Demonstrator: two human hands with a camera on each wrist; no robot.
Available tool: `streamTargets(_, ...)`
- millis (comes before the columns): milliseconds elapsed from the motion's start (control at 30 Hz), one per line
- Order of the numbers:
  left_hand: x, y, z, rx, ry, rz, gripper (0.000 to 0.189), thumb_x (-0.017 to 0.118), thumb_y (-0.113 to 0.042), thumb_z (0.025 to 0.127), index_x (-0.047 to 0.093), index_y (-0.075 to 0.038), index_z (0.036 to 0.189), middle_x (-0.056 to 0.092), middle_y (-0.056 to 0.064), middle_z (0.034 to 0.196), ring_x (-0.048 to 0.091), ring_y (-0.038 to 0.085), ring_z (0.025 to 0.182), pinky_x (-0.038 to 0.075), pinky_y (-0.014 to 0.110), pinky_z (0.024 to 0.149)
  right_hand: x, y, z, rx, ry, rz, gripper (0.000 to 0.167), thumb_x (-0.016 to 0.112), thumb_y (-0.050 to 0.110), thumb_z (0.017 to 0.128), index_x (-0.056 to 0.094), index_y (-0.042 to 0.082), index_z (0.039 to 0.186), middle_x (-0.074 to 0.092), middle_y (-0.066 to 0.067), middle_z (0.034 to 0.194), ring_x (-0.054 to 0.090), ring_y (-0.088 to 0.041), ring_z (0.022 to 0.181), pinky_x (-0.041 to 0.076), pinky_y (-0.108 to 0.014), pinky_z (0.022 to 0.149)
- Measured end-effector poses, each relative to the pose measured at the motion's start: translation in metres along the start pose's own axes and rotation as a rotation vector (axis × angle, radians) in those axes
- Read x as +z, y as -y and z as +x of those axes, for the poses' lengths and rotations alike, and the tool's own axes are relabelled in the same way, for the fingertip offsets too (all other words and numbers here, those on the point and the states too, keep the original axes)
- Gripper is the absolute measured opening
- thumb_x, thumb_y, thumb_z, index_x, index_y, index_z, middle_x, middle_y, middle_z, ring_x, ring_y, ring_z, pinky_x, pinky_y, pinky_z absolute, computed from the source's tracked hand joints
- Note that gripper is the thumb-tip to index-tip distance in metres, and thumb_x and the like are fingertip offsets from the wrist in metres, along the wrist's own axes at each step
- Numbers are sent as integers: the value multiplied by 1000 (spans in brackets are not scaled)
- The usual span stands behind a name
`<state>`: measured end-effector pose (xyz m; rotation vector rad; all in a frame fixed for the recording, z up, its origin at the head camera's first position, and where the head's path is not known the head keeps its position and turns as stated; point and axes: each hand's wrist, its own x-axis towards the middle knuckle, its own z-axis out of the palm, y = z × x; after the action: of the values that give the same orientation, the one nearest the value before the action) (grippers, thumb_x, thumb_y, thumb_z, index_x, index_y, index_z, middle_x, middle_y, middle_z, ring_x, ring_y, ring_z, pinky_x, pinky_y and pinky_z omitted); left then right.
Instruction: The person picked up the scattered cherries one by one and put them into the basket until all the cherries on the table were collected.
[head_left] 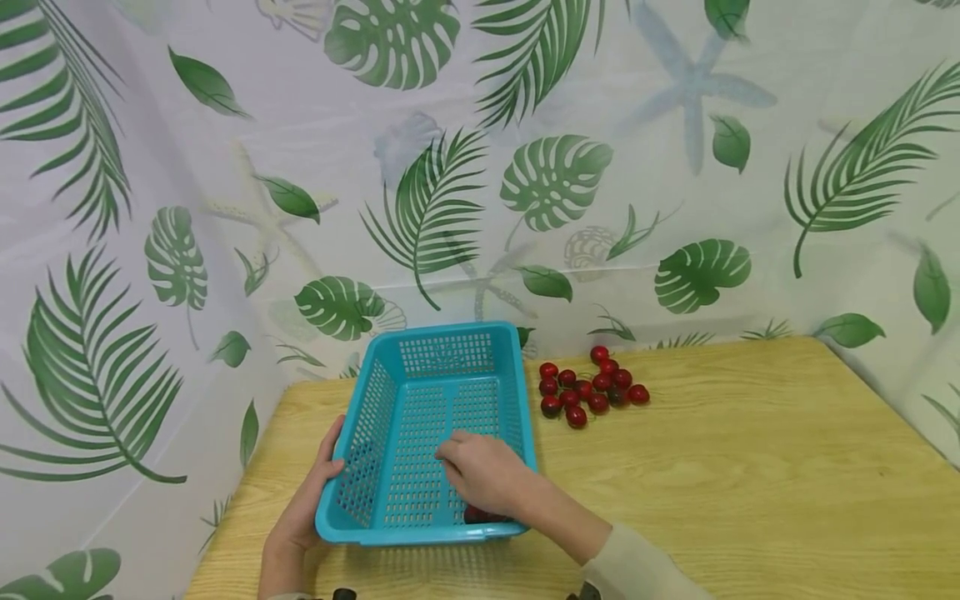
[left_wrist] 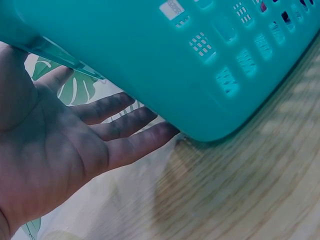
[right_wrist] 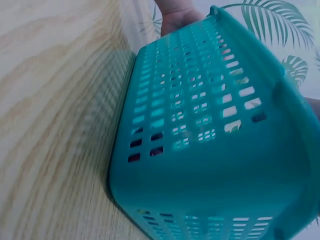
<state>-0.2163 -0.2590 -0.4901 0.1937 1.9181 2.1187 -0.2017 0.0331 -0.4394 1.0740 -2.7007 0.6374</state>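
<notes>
A blue plastic basket with perforated walls stands on the table in the head view. My left hand holds its left side, thumb at the rim; in the left wrist view the fingers reach along the outer wall. My right hand is inside the basket over the near right part, fingers bent downward; I cannot tell whether they hold anything. Dark red cherries lie in the near right corner, partly hidden beneath that hand. More cherries lie grouped on the table right of the basket.
The wooden table extends to the right and in front of the basket. A white wall covering printed with green leaves rises behind the table and along its left side. Black objects show at the bottom edge.
</notes>
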Motion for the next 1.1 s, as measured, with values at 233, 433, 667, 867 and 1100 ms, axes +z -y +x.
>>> streamTargets(233, 1, -2, 1, 6, 1, 29, 68, 33, -29, 100, 1, -36, 159, -2, 14, 165, 18, 54, 140, 45, 54, 92, -8, 12, -14, -71, -41, 101, 20, 56, 9, 98, 72, 9, 110, 69, -1, 99, 56, -2, 72, 46, -17, 63)
streamTargets(433, 1, -5, 2, 9, 4, 41, 68, 33, -29, 100, 1, -35, 159, -3, 14, 165, 17, 55, 141, 45, 55, 93, -20, 6, -27, -157, -313, 175, 16, 62, -1, 91, 71, 5, 103, 70, -3, 96, 58, -6, 69, 46, -14, 63)
streamTargets(667, 0, -5, 2, 6, -9, 39, 67, 33, -30, 100, 2, -35, 159, -2, 14, 165, 18, 55, 141, 45, 55, 93, -44, -23, -37, -91, -547, 201, 21, 65, -10, 84, 70, 1, 102, 68, -6, 98, 57, -9, 72, 49, -20, 61)
streamTargets(867, 2, -4, 7, 39, -7, 86, 71, 31, -24, 99, -5, -26, 160, -5, 19, 165, 13, 55, 144, 35, 62, 102, -63, -51, -49, 8, -638, 153, 21, 65, -12, 83, 71, 0, 100, 67, -8, 93, 54, -9, 72, 49, -22, 62)
streamTargets(1100, 3, -3, 12, 75, 1, 114, 74, 30, -20, 96, -9, -20, 159, -7, 23, 164, 8, 55, 145, 22, 68, 106, -68, -88, -65, 126, -708, 50, 19, 66, -10, 82, 70, 0, 97, 68, -11, 93, 56, -15, 76, 50, -29, 64)
